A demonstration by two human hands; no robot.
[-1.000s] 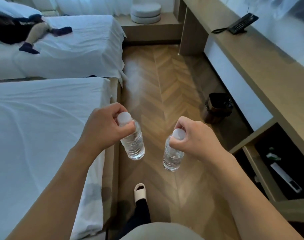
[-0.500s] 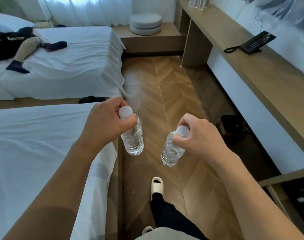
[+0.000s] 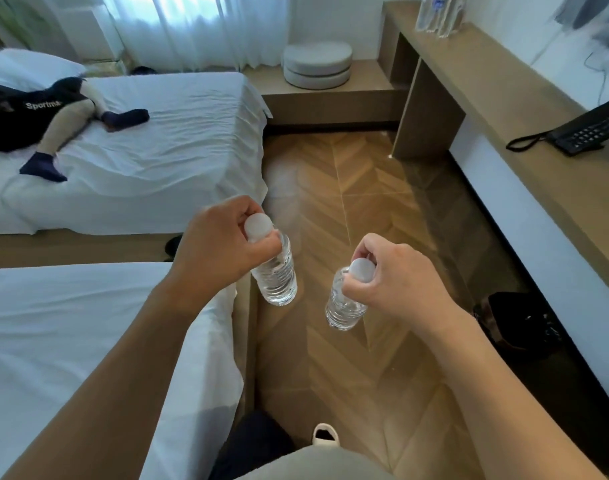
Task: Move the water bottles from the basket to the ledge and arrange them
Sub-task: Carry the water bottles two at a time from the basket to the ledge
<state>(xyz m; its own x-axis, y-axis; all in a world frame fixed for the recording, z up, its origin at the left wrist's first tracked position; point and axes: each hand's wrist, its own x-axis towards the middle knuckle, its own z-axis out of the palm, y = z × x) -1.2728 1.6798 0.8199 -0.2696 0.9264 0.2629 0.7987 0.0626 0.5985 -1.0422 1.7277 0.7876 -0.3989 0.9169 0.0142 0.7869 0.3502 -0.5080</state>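
Wood floor [image 3: 358, 188] below; each hand grips one water-filled bottle.

Probably hotel room: twin beds [image 3: 140, 161], desk phone [image 3: 587, 131].

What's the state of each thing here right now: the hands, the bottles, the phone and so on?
Left hand: grips a bottle by its neck.
Right hand: grips the other bottle's neck.
Left bottle: capped, hanging in the air over the floor.
Right bottle: capped, hanging, tilted slightly.
Phone: handset on its cradle, on the ledge.
Near bed: made, white sheet.
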